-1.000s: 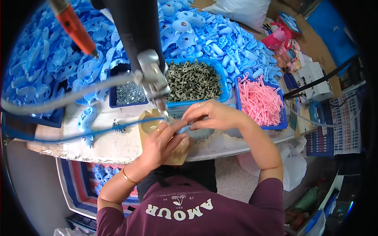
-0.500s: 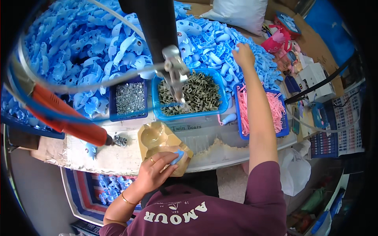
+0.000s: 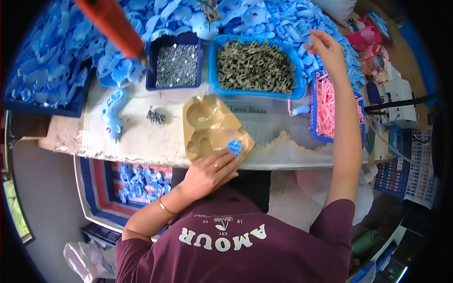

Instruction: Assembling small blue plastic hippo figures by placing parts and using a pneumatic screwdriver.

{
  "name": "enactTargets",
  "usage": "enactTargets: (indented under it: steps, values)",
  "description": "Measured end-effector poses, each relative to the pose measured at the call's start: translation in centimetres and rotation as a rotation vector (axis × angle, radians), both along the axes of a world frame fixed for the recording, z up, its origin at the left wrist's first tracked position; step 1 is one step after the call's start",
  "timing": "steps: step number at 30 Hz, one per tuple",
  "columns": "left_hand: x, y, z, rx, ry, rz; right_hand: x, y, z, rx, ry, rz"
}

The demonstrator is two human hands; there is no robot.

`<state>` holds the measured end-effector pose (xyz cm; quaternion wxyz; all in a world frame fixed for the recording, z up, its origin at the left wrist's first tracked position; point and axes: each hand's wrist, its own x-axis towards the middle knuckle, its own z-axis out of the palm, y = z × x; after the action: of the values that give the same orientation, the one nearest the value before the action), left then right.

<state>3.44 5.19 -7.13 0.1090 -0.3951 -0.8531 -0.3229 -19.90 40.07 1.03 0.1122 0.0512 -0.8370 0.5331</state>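
Observation:
A tan moulded block (image 3: 219,118) with rounded hollows lies at the near edge of the table. A small round blue plastic piece (image 3: 234,147) sits in its right-hand hollow. My left hand (image 3: 210,173) rests at the block's near edge, fingers extended and lying flat, fingertips beside the blue piece. My right hand (image 3: 329,54) is stretched far over the heap of blue plastic parts (image 3: 255,16) at the back right. Its fingers are apart, and I see nothing held in them.
A blue tray (image 3: 214,89) holds dark metal clips; a navy tray (image 3: 151,80) holds small screws. Pink strips fill a blue basket (image 3: 315,134). An orange power screwdriver (image 3: 113,28) hangs at upper left. A blue assembled part (image 3: 113,115) and a little screw pile (image 3: 155,116) lie left of the block.
My left hand has released the blue piece, which now sits in the block, and lies flatter. The fingers of my right hand have spread over the heap. The whole view has shifted.

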Motion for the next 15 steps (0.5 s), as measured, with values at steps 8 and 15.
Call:
enactTargets:
  steps: [8, 15]
  values:
    - [1.0, -0.6, -1.4, -0.074, 0.127, -0.005, 13.6, -14.7, 0.8, 0.037, -0.426, 0.557]
    - [1.4, -8.9, -1.7, 0.086, 0.23, 0.304, 15.9, -19.5, -5.4, 0.41, -0.102, 0.808]
